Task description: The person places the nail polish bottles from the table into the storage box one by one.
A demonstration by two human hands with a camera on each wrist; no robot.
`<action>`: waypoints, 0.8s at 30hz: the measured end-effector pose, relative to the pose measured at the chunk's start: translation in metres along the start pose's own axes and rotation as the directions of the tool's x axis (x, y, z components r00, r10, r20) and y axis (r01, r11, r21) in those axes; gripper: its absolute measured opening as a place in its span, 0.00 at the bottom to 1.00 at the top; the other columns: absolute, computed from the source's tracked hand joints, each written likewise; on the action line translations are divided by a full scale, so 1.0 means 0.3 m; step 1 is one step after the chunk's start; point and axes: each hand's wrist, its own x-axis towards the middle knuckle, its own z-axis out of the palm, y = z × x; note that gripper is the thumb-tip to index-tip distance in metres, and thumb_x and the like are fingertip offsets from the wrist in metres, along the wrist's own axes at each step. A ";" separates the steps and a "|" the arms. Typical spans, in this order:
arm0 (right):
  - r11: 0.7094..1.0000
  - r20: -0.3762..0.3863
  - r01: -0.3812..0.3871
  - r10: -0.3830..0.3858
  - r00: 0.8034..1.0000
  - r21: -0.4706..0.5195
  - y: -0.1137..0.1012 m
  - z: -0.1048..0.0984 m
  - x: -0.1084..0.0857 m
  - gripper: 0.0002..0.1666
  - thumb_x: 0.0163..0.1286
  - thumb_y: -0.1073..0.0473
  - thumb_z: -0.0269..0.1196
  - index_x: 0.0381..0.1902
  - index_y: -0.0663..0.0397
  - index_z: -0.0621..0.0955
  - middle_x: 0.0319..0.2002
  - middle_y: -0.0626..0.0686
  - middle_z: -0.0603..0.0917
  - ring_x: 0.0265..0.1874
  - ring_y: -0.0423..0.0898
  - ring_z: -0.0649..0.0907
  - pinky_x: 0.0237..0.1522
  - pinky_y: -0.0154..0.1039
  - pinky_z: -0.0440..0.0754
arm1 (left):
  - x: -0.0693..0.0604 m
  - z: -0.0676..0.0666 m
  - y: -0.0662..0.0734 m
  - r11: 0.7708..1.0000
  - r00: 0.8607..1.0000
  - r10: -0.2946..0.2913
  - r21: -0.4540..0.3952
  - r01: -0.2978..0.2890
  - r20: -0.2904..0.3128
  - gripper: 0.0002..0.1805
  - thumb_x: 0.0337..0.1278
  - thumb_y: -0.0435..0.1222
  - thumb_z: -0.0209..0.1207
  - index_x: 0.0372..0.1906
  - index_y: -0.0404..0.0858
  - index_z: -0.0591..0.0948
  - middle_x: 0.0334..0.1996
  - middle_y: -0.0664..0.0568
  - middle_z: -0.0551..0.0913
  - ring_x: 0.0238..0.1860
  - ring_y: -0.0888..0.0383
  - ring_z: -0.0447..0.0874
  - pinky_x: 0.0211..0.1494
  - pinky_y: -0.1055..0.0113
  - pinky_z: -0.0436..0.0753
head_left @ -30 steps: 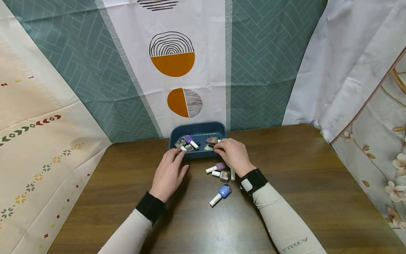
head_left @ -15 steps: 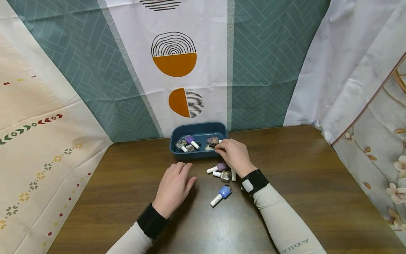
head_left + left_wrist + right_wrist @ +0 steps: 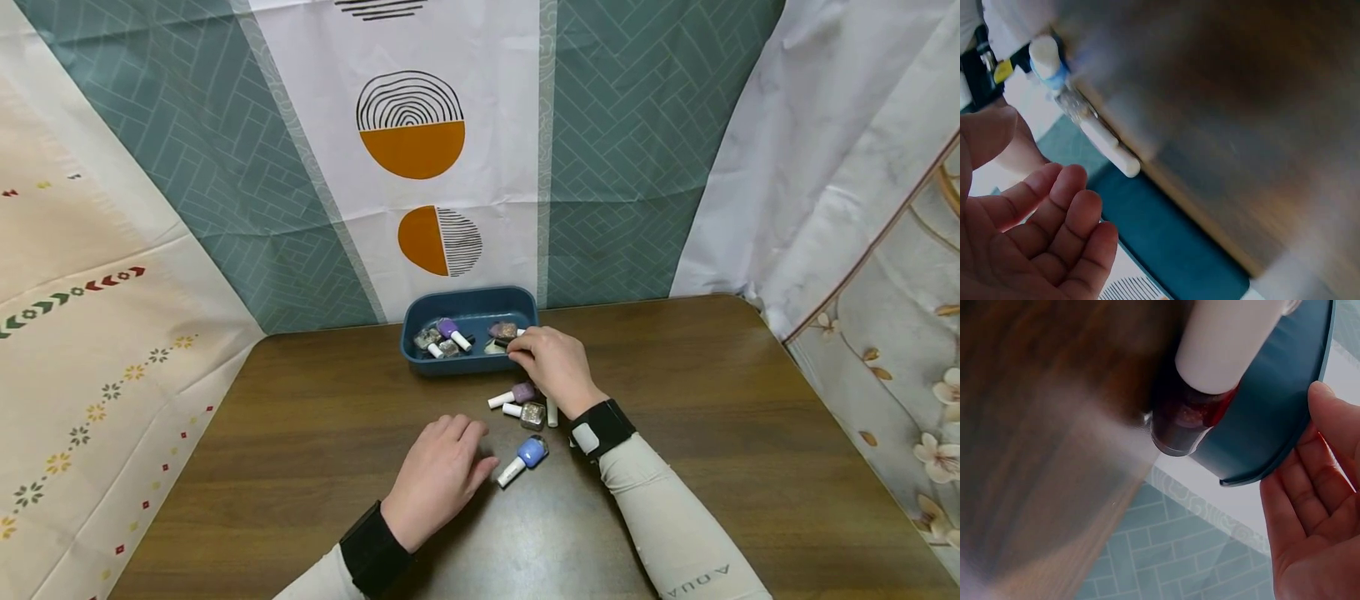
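My left hand (image 3: 435,479) hovers over the table with loosely bent fingers and holds nothing; the left wrist view shows its bare palm. Just right of it lies a blue nail polish bottle (image 3: 532,451) with a white cap. At the back, my right hand (image 3: 553,362) grips the right front rim of a dark blue tray (image 3: 468,367). Several nail polish bottles lie in that tray, among them a purple one (image 3: 447,327). Before the tray lie a mauve bottle (image 3: 523,392) and a glittery bottle (image 3: 532,416). A dark red bottle (image 3: 1188,419) is partly hidden under my right wrist.
The brown wooden table (image 3: 300,417) reaches back to a hanging patterned cloth (image 3: 480,150), with the tray close against it. More cloth hangs on the left and right sides.
My left hand has left the tray's front left rim and come down and right, close to the blue nail polish bottle. The right hand stays at the tray's rim.
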 end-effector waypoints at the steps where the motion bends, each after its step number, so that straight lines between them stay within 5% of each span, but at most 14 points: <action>1: 1.000 -0.002 0.003 -0.003 1.000 0.000 -0.001 -0.001 0.002 0.05 0.76 0.56 0.75 0.46 0.45 0.95 0.40 0.46 0.91 0.42 0.47 0.88 0.42 0.49 0.87 | 0.000 0.003 0.006 1.000 1.000 0.008 0.002 -0.008 0.005 0.20 0.72 0.51 0.73 0.53 0.41 0.85 0.43 0.52 0.84 0.45 0.53 0.83 0.53 0.54 0.85; 14: 1.000 0.001 0.025 -0.025 1.000 -0.019 0.007 -0.003 -0.003 0.05 0.75 0.55 0.76 0.46 0.44 0.95 0.37 0.45 0.89 0.39 0.47 0.87 0.39 0.47 0.86 | -0.001 0.034 0.069 0.999 0.996 0.046 0.024 -0.048 0.076 0.19 0.74 0.55 0.71 0.47 0.43 0.83 0.37 0.56 0.81 0.38 0.57 0.77 0.46 0.60 0.81; 24: 1.000 0.002 0.019 -0.019 1.000 -0.021 0.005 0.000 0.000 0.04 0.74 0.55 0.77 0.45 0.43 0.95 0.39 0.45 0.90 0.40 0.47 0.88 0.40 0.49 0.86 | 0.008 0.050 0.092 0.996 0.996 0.045 0.069 -0.050 0.074 0.20 0.73 0.57 0.71 0.42 0.46 0.82 0.37 0.56 0.82 0.38 0.57 0.78 0.42 0.61 0.79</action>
